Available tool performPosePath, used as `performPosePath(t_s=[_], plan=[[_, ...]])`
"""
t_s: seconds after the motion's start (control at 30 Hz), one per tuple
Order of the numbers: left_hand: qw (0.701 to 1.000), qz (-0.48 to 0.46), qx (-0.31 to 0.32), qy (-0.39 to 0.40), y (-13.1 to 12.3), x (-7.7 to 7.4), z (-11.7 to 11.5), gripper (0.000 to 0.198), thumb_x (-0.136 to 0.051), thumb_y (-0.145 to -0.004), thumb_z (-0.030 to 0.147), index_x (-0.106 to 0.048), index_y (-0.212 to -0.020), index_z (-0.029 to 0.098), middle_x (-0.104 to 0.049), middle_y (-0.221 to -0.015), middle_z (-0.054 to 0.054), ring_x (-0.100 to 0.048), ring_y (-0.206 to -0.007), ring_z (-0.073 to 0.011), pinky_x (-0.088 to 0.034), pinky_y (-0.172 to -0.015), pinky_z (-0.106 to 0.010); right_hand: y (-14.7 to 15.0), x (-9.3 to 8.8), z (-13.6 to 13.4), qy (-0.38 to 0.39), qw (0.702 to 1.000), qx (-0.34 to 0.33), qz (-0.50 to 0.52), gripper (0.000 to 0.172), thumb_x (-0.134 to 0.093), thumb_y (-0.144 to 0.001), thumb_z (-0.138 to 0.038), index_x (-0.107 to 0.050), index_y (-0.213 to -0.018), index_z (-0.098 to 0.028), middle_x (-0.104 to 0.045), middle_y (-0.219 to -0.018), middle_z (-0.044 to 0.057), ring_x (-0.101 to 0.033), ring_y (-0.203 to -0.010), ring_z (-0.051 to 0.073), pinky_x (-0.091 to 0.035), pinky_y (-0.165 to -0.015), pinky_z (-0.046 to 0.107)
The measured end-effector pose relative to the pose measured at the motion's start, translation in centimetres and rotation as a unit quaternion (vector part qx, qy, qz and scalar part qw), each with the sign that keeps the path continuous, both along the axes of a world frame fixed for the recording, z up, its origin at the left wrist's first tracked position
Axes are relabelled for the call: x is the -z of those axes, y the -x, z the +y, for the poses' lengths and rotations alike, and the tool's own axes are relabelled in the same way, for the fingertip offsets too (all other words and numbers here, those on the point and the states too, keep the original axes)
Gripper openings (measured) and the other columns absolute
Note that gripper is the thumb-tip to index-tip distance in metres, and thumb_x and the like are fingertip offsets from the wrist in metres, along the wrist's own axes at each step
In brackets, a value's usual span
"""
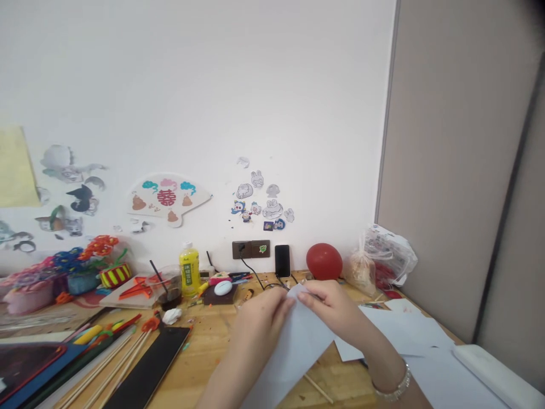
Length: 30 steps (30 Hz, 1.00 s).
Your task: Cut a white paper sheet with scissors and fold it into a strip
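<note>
A white sheet of paper (pixel 293 349) is held up over the wooden table, its narrow folded-looking top end between my two hands. My left hand (pixel 266 315) pinches the top left edge, thumb against the paper. On the upper right edge, my right hand (pixel 330 307) also pinches the sheet, with a bracelet (pixel 398 386) on that wrist. The bottom of the sheet runs out of view. Beneath the paper, a thin wooden stick (pixel 318 389) lies partly covered on the table (pixel 204 363).
White papers (pixel 400 329) and a white case (pixel 496 375) lie on the right. Behind my hands stand a red balloon (pixel 324 261) and a phone (pixel 282 261). Leftward are a yellow bottle (pixel 189 270), a cup of dark drink (pixel 170 292), a black board (pixel 149 366) and wooden sticks (pixel 114 369).
</note>
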State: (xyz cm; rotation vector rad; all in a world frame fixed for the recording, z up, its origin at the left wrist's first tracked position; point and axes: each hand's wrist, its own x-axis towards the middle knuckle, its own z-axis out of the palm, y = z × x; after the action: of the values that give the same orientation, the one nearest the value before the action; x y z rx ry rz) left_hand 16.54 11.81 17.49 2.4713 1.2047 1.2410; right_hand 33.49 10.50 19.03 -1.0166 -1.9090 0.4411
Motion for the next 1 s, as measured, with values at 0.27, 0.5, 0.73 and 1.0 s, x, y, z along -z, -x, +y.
performPosePath(t_s=[0.27, 0.5, 0.73, 1.0], plan=[[0.974, -0.209, -0.001, 0.082, 0.3, -0.7, -0.2, 0.026, -0.049, -0.077, 0.039, -0.062, -0.066, 0.019, -0.061, -0.06, -0.001, -0.051, -0.056, -0.0158, -0.037, -0.051, -0.023, -0.7, -0.4, -0.5, 0.14, 0.981, -0.004, 0.132, 0.022, -0.054, -0.076, -0.038, -0.059, -0.069, -0.018, -0.055, -0.061, -0.002, -0.052, -0.053, 0.013, -0.037, -0.04, 0.02], [0.952, -0.289, -0.038, 0.095, 1.0, -0.9, 0.1, 0.027, -0.051, -0.074, 0.043, -0.062, -0.069, 0.018, -0.062, -0.064, -0.001, -0.053, -0.06, -0.0169, -0.039, -0.052, -0.024, -0.8, 0.0, -0.1, 0.167, 0.966, -0.066, 0.185, 0.025, -0.056, -0.075, -0.041, -0.06, -0.083, -0.017, -0.058, -0.054, -0.003, -0.053, -0.044, 0.012, -0.04, -0.042, 0.023], [0.949, -0.3, -0.057, 0.073, 1.0, -0.7, 0.3, 0.026, -0.052, -0.074, 0.041, -0.062, -0.068, 0.018, -0.063, -0.064, -0.002, -0.055, -0.062, -0.0174, -0.04, -0.054, -0.024, 0.1, 0.2, 0.3, 0.16, 0.964, -0.002, 0.211, 0.023, -0.059, -0.073, -0.038, -0.054, -0.065, -0.017, -0.051, -0.041, -0.007, -0.046, -0.036, 0.008, -0.033, -0.04, 0.019], [0.939, -0.325, -0.054, 0.096, 0.7, -0.6, 0.3, 0.025, -0.053, -0.074, 0.04, -0.062, -0.071, 0.017, -0.063, -0.065, -0.002, -0.054, -0.061, -0.0166, -0.04, -0.054, -0.023, 0.3, 0.6, 0.7, 0.135, 0.959, 0.006, 0.25, 0.031, -0.055, -0.075, -0.044, -0.057, -0.087, -0.015, -0.054, -0.046, -0.006, -0.048, -0.039, 0.01, -0.036, -0.041, 0.022]])
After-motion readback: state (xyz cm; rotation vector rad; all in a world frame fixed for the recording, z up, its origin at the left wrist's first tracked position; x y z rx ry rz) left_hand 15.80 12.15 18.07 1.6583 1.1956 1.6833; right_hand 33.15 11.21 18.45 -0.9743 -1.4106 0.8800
